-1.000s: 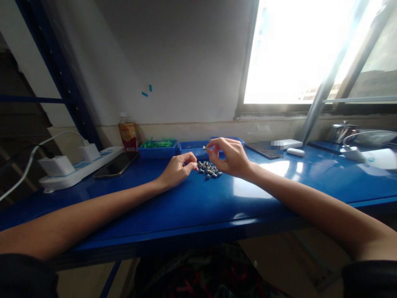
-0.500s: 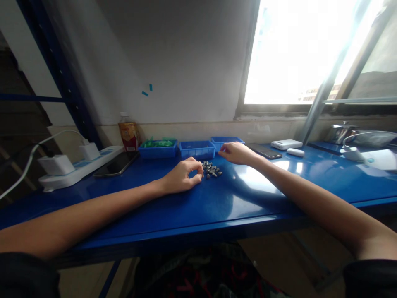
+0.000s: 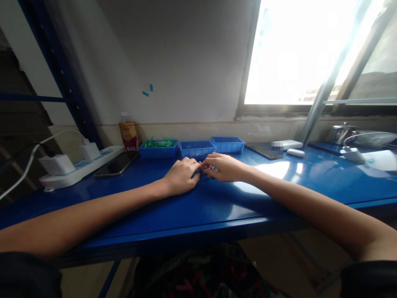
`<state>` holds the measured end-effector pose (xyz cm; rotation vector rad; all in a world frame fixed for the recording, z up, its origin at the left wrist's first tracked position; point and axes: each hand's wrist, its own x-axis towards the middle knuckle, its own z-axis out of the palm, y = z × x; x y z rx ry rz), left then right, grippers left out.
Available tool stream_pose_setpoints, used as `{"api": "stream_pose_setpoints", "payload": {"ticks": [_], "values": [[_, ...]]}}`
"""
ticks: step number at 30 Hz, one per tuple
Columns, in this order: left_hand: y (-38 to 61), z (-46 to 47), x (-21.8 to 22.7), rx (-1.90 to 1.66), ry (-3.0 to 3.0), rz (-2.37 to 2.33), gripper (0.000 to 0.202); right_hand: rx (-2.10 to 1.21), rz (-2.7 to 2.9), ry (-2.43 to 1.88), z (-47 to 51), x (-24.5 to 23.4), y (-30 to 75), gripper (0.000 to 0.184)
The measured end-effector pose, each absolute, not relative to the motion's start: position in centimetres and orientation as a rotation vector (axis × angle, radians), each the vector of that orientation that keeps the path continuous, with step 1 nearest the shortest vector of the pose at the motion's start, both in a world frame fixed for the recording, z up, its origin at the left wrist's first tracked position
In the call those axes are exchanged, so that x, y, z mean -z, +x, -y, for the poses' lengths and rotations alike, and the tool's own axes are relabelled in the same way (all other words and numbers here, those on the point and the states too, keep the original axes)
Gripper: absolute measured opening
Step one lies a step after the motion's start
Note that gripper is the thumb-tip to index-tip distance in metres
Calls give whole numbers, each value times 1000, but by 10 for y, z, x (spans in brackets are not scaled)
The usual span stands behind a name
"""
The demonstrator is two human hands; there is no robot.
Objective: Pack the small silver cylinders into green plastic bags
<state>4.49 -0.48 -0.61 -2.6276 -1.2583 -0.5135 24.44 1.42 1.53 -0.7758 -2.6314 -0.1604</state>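
Observation:
On the blue table (image 3: 217,203) my left hand (image 3: 181,177) and my right hand (image 3: 222,167) lie side by side, their fingertips meeting over a small pile of grey metal screws (image 3: 213,168). Both hands cover most of the pile; only a few pieces peek out between the fingers. The fingers of each hand are curled down and pressed together on the screws. Whether either hand has picked one up is hidden. Just behind the hands stand three blue trays: one with green parts (image 3: 158,148), a middle one (image 3: 197,149) and a right one (image 3: 228,145).
A white power strip with chargers (image 3: 71,165) and a dark phone (image 3: 117,164) lie at the left, next to an orange bottle (image 3: 129,133). Another phone (image 3: 263,150), a white power bank (image 3: 287,144) and a white case (image 3: 295,152) lie at the right. A metal pot (image 3: 341,131) stands far right.
My right hand came back from the right blue tray down to the screw pile. My left hand slid slightly forward, so both now cover the pile.

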Motion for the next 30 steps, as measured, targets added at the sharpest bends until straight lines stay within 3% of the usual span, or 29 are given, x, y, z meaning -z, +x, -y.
{"api": "stream_pose_setpoints", "payload": {"ticks": [6,12,19,26,30], "values": [[42,-2,8,512,-2622,1398,37,260,2659,-843,-16,-13,245,32],[41,-4,10,561,-2624,1364,25,326,2582,-1000,-25,-4,246,22],[42,-3,8,640,-2669,1334,21,260,2603,-851,-21,0,240,11],[43,0,5,933,-2698,1304,27,265,2443,-808,-15,-5,238,18],[44,1,3,963,-2724,1284,33,282,2436,-719,-14,-7,239,12]]}}
